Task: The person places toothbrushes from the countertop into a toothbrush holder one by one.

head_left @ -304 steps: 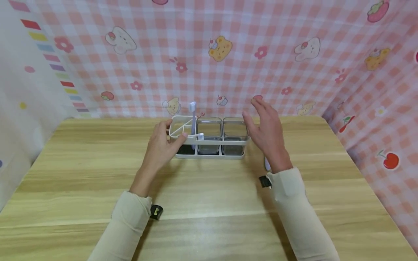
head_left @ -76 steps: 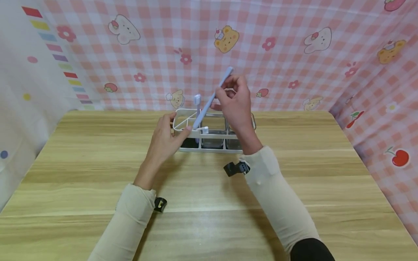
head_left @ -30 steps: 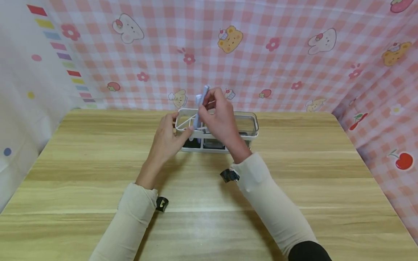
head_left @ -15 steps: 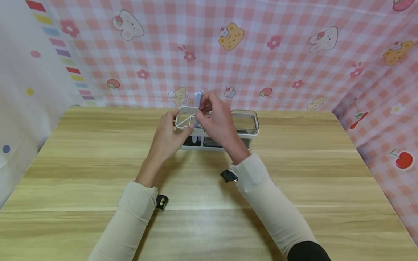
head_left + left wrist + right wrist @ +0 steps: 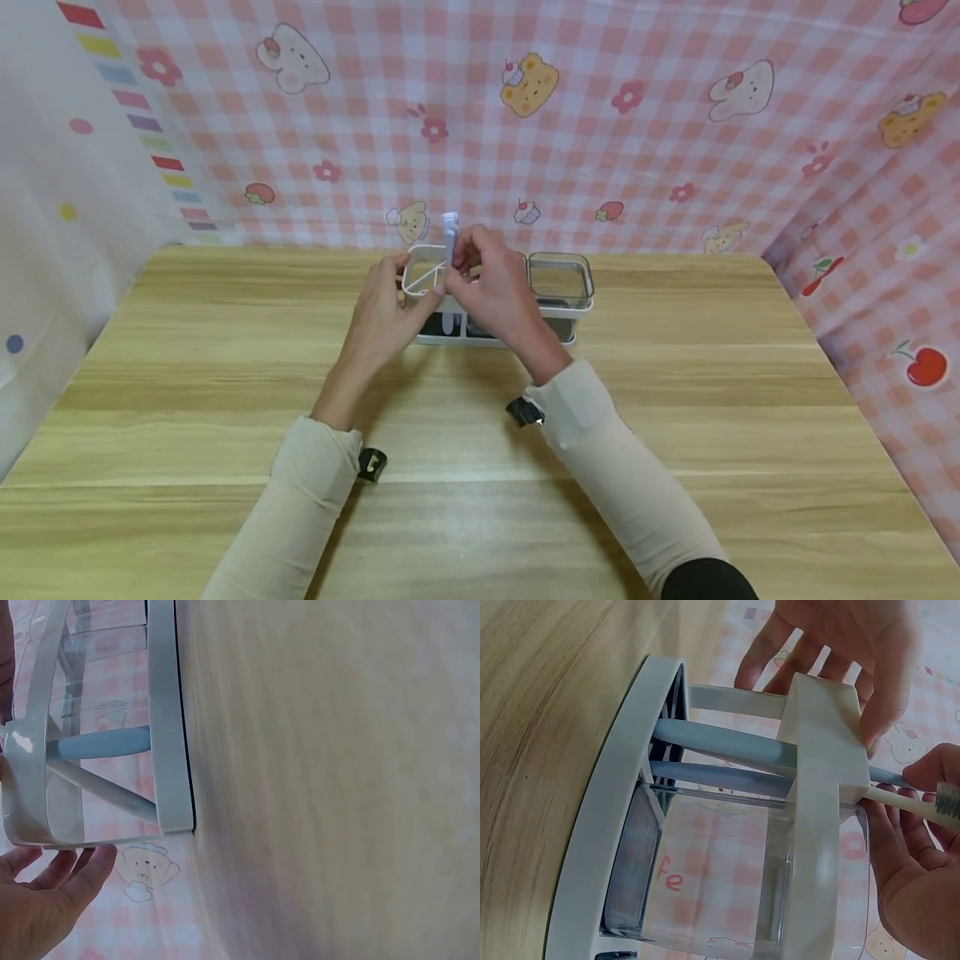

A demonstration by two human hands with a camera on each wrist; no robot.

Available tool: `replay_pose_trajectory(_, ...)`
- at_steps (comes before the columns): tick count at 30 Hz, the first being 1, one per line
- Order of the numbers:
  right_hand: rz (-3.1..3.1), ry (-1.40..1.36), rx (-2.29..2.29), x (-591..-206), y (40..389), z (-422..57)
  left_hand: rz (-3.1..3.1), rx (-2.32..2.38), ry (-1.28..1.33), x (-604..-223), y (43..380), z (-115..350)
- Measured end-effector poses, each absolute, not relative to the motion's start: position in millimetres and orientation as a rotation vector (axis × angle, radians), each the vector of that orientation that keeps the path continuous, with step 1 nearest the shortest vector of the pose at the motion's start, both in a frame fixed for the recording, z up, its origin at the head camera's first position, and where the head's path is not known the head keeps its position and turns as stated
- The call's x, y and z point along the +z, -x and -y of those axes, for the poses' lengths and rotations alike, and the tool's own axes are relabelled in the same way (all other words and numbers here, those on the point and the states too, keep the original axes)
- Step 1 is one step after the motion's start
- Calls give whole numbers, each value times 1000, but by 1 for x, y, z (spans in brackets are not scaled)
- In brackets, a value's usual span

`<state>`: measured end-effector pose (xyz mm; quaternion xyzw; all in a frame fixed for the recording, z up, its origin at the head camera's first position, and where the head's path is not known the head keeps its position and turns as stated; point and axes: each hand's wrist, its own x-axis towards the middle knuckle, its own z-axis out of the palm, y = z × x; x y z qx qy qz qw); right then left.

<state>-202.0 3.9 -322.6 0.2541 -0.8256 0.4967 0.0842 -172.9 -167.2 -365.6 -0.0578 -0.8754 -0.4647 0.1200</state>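
Observation:
My left hand [image 5: 390, 308] grips the left end of a white toothbrush holder [image 5: 821, 757], thumb at the front rim and fingers round the far side. With thumb and fingertips, my right hand [image 5: 498, 287] pinches a light blue toothbrush [image 5: 727, 742] standing in the holder's left section. Its handle end reaches down close to the dark base. A lavender toothbrush [image 5: 720, 778] stands beside it in the same section. A white toothbrush [image 5: 946, 804] leans out past the rim, its bristles near my right fingers.
Clear cups fill the other sections, the right cup [image 5: 561, 279] being plainly visible. The holder stands near the back of a wooden table [image 5: 465, 500], before a pink checked cloth [image 5: 420, 83]. Small black wrist cameras sit at both cuffs.
My right hand has come from the holder's right side, raised the light blue toothbrush at a tilt, then lowered it upright into the left section. My left hand keeps its grip on the holder.

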Motion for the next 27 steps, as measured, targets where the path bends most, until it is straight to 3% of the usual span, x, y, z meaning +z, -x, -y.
replay_pose_trajectory(27, 2434, -777, 1494, -316, 191, -26, 2616, -1307, 134, -362, 171, 166)
